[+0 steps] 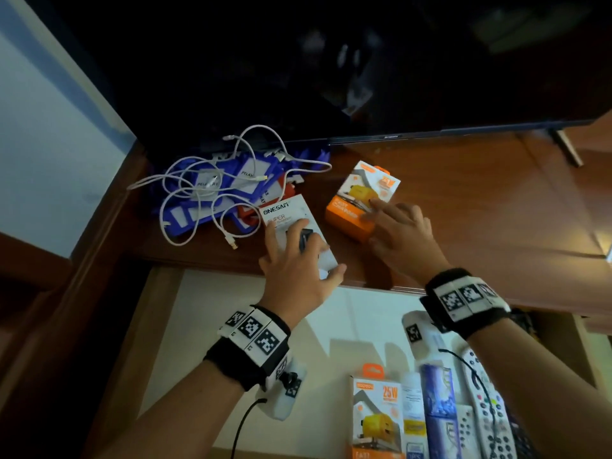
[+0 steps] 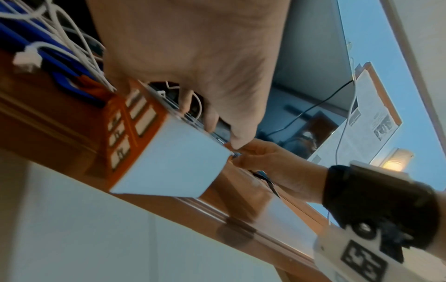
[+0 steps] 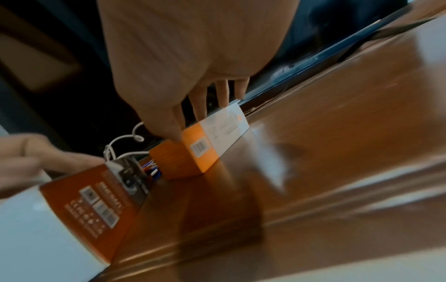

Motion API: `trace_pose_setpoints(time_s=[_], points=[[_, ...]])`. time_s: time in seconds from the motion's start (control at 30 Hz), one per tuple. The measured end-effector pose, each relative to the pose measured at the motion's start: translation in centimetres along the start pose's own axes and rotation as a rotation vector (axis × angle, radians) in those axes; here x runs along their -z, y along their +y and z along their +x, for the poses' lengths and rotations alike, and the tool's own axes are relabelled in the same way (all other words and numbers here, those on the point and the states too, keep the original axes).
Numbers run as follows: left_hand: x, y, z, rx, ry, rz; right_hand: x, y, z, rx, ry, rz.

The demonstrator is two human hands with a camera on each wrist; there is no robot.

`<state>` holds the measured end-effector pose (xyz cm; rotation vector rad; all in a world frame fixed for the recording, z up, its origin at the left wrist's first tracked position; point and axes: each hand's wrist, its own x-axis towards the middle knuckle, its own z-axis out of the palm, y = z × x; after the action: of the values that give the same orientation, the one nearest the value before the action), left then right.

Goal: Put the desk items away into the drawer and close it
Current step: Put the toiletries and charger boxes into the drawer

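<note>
A white ONESAM charger box [image 1: 281, 210] lies at the desk's front edge, its near end overhanging the open drawer [image 1: 265, 326]. My left hand [image 1: 299, 250] grips it from above, thumb at its near right corner. In the left wrist view the fingers [image 2: 212, 118] lie on top of this box [image 2: 173, 158]. To its right stands an orange charger box [image 1: 371, 180]. My right hand [image 1: 381, 223] holds it, fingers over the top and thumb on the near side. The right wrist view shows that thumb [image 3: 169, 124] touching the box's [image 3: 193, 152] corner.
White cables [image 1: 205, 180] tangle over blue badge holders [image 1: 185, 213] at the desk's back left. A dark TV [image 1: 364, 77] stands behind. In the drawer lie another orange 25W box [image 1: 376, 412], a blue tube [image 1: 437, 402] and remotes [image 1: 486, 392]; its left half shows bare white floor.
</note>
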<state>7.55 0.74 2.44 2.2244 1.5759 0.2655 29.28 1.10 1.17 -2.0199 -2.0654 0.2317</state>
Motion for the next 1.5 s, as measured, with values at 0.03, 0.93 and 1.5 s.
trace_pose_setpoints(time_s=[0.03, 0.93, 1.5], points=[[-0.3, 0.3, 0.2, 0.007, 0.051, -0.004, 0.3, 0.6, -0.7, -0.025, 0.066, 0.037], [-2.0, -3.9, -11.6, 0.016, -0.083, -0.634, -1.5, -10.2, -13.6, -0.733, 0.101, 0.781], [-5.5, -9.3, -14.2, 0.246, -0.468, -0.147, -10.9, -15.6, -17.3, -0.781, -0.274, 0.444]])
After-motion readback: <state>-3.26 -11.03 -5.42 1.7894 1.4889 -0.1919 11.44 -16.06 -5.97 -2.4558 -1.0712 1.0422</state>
